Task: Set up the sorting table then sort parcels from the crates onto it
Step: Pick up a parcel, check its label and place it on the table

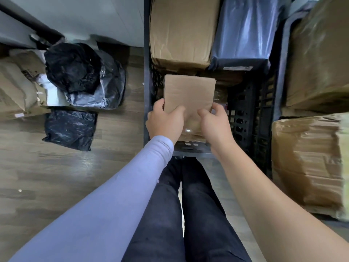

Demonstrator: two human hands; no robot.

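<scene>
**Mid-sort: one box in your hands, crate far from empty**

You have both hands on a small brown box (188, 95) at the centre of the frame, over the near end of the dark crate (243, 114). Your left hand (166, 121) grips its near left corner, thumb on top and fingers curled round the edge. Your right hand (213, 121) grips the near right corner the same way. Whether the box is lifted clear of what lies under it, you cannot tell from this view; it looks to be on its way out.

Judging by what lies there, the sorting is underway but not near done. The crate holds more: a large brown parcel (181, 33) at upper centre, a blue plastic-wrapped parcel (243, 31) just beside it on the right, and something under the box in your hands. At the right edge, more brown parcels (306, 163) wrapped in tape sit stacked, apart from this crate.

In the upper left of the frame, black bags (75, 69) and a tan parcel (17, 91) lie on the wooden floor (56, 176). Whether these count as sorted, you cannot say.

A grey surface (90, 17) at the upper left may be the table; it is too partial to confirm, so its setup cannot be judged here.
</scene>
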